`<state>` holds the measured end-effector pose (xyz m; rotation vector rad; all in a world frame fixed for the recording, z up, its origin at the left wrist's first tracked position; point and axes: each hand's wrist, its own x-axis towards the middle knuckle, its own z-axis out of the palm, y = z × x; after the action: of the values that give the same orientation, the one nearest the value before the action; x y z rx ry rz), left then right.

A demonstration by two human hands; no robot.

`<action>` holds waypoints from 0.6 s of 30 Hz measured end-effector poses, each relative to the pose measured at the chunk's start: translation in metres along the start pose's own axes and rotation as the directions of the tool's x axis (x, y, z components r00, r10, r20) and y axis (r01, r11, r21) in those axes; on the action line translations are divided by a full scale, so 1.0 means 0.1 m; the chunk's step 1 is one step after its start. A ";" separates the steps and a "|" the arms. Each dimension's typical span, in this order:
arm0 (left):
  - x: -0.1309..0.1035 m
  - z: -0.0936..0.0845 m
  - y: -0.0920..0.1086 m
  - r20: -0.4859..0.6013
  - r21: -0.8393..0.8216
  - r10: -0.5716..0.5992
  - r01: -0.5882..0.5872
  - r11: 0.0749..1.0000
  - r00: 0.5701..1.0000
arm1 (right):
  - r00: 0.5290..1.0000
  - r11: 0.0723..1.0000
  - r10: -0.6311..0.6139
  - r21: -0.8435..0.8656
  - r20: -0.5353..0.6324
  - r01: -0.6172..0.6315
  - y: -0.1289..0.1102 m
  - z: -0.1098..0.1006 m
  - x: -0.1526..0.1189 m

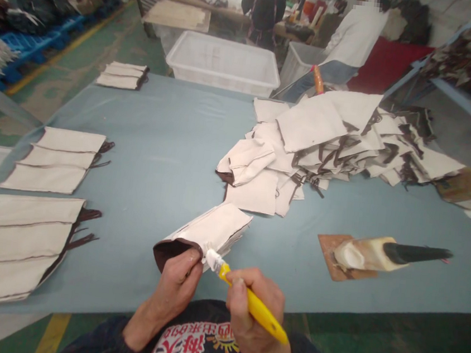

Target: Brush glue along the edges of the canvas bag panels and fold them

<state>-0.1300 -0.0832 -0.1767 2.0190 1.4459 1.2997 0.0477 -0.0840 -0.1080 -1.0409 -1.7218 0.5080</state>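
My left hand point(180, 280) pinches the brown-edged opening of a cream fabric pouch point(213, 225) near the front of the table. The pouch gapes, showing its dark inside. In my right hand point(253, 307) is a paintbrush point(263, 312) with a yellow handle. White paste coats its bristles, which touch the pouch's edge right beside my left fingertips. Farther right, a white glue bottle point(372, 254) with a black nozzle lies on a brown square board point(331, 268).
A big heap of cream pouches point(317, 123) covers the blue-grey table's point(159, 135) right rear. Stacks of pouches point(52, 160) lie along the left edge. Behind the table stand a white plastic tub point(224, 63) and a person in a white top point(358, 32).
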 end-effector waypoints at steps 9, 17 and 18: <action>0.00 0.03 0.03 0.031 -0.010 -0.050 0.050 0.999 0.998 | 0.991 0.983 -0.137 -0.121 0.001 0.137 -0.02 -0.08 0.05; 0.01 0.01 0.02 0.049 -0.073 -0.041 0.045 0.996 0.998 | 0.905 0.910 -0.394 -0.071 0.162 0.409 -0.07 0.10 0.12; 0.00 0.01 0.01 0.053 -0.081 -0.052 0.056 0.995 0.997 | 0.911 0.918 -0.378 -0.057 0.166 0.391 -0.08 0.10 0.11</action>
<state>-0.1282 -0.0832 -0.1766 1.9325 1.3913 1.2559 0.0340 -0.0774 -0.1004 -0.7063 -2.0414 0.2627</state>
